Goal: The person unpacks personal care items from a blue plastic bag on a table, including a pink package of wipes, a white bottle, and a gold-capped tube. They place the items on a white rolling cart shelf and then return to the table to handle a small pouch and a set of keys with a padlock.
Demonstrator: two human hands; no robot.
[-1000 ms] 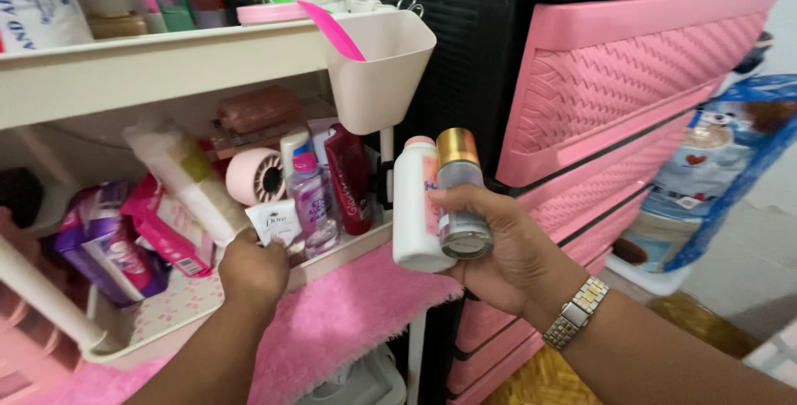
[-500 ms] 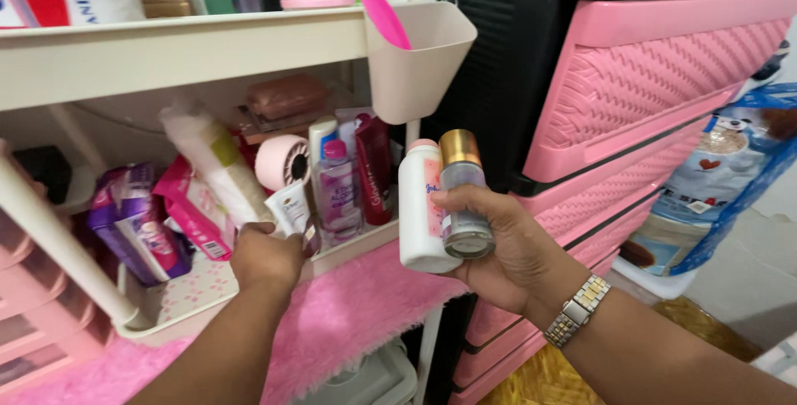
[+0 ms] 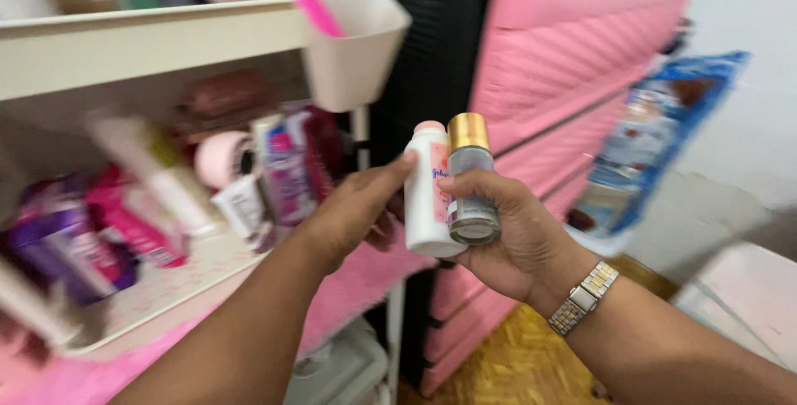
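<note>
Left hand off the shelf, onto the bottles

Our left hand [image 3: 353, 210] now touches the white powder bottle [image 3: 427, 189], thumb extended; our right hand [image 3: 506, 231] still clasps it with the gold-capped glass bottle [image 3: 470, 177].

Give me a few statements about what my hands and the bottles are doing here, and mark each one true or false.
1. The right hand holds two bottles at once. True.
2. The grey glass bottle with a gold cap lies on the shelf. False: it is in the right hand, beside the white plastic bottle with a pink cap.
3. The left hand touches the white bottle. True.
4. The wristwatch with a metal band is on the left wrist. False: it is on the right wrist.
</note>
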